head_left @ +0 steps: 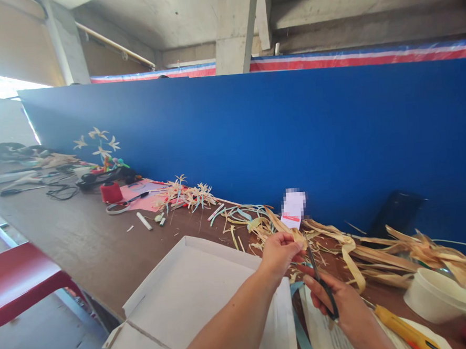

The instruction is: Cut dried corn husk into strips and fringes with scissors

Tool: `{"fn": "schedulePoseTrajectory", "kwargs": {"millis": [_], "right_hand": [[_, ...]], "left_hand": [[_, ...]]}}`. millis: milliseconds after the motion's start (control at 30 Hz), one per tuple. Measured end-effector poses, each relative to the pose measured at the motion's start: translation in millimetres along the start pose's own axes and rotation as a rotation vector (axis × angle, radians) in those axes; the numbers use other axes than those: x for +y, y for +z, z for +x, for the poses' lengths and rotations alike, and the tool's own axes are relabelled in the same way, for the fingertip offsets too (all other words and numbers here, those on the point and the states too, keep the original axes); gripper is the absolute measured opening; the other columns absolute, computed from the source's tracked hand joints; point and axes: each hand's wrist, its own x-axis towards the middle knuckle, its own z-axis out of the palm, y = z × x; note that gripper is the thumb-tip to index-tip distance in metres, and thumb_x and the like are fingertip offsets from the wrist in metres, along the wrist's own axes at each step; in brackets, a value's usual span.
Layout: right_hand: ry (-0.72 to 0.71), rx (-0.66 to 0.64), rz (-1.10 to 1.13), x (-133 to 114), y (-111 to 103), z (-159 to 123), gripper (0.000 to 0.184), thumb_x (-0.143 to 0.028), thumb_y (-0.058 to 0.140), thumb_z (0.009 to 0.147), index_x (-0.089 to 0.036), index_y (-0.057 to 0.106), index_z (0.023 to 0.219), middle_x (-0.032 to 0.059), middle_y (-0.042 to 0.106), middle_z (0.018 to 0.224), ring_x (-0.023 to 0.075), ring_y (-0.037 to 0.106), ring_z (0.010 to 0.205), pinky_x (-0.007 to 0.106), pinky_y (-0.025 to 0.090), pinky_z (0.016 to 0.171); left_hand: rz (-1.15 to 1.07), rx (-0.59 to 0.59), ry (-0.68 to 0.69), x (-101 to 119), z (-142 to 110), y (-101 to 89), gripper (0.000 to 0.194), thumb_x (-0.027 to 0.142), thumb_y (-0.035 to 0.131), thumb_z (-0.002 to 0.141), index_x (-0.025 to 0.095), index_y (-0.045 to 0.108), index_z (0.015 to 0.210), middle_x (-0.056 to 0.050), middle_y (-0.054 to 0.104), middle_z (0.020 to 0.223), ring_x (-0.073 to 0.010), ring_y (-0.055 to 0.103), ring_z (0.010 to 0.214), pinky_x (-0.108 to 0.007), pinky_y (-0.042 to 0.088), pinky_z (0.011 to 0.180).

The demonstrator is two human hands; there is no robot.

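My left hand point(278, 255) pinches a pale, dried strip of leaf or husk point(299, 238) over the cluttered table. Black-handled scissors point(326, 294) are in my right hand point(346, 307), fingers around the handles. Their blades point up and away from me, close against the strip at my left fingertips. Whether the blades touch the strip or are parted, I cannot make out. Behind both hands lie more dried strips point(374, 258) and fine scraps. My left forearm crosses above an open white cardboard box point(192, 287).
At right stand a white cup point(440, 294) and a yellow-handled tool point(406, 330); a dark phone point(397, 214) leans on the blue partition point(313, 132). Leftward lie small star-shaped flowers point(197, 195), a red thread spool point(111, 192) and a white marker point(144, 221). A red chair point(22, 279) stands beside the table.
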Motion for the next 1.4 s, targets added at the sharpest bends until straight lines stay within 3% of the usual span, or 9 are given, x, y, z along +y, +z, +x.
{"fn": "schedulePoseTrajectory", "kwargs": {"millis": [367,567,933,1400], "right_hand": [[0.023,0.03,0.011,-5,2,-2,0.058,-0.054,0.058,0.071,-0.013,0.065,0.111,-0.0039,0.05,0.046,0.0115,0.042,0.044,0.026,0.031,0.045],[0.066,0.008,-0.004,6,0,3,0.064,-0.06,0.057,0.069,-0.014,0.064,0.113,-0.0033,0.051,0.046,0.012,0.043,0.044,0.026,0.032,0.044],[0.01,0.005,-0.009,8,-3,2,0.055,-0.053,0.056,0.075,-0.015,0.062,0.114,-0.003,0.053,0.05,0.0113,0.045,0.046,0.025,0.033,0.045],[0.035,0.039,0.002,6,-5,2,0.059,-0.055,0.059,0.071,-0.014,0.064,0.114,-0.0032,0.051,0.045,0.0116,0.043,0.043,0.026,0.032,0.043]], "left_hand": [[0.022,-0.001,0.037,1,0,-0.7,0.016,0.019,0.069,0.062,0.012,0.059,0.073,0.0,0.06,0.059,-0.0086,0.056,0.054,-0.019,0.045,0.052],[0.053,-0.005,0.045,5,-2,-0.6,0.015,0.019,0.066,0.065,0.011,0.059,0.075,-0.001,0.06,0.059,-0.0082,0.055,0.053,-0.019,0.045,0.052],[0.212,-0.077,0.067,1,0,-2.0,0.01,0.012,0.061,0.066,0.012,0.058,0.076,0.0,0.058,0.061,-0.0082,0.053,0.054,-0.018,0.041,0.05],[0.226,-0.086,0.046,3,0,-4.4,0.016,0.02,0.065,0.065,0.013,0.062,0.079,-0.001,0.06,0.066,-0.0091,0.054,0.057,-0.02,0.043,0.055]]}}
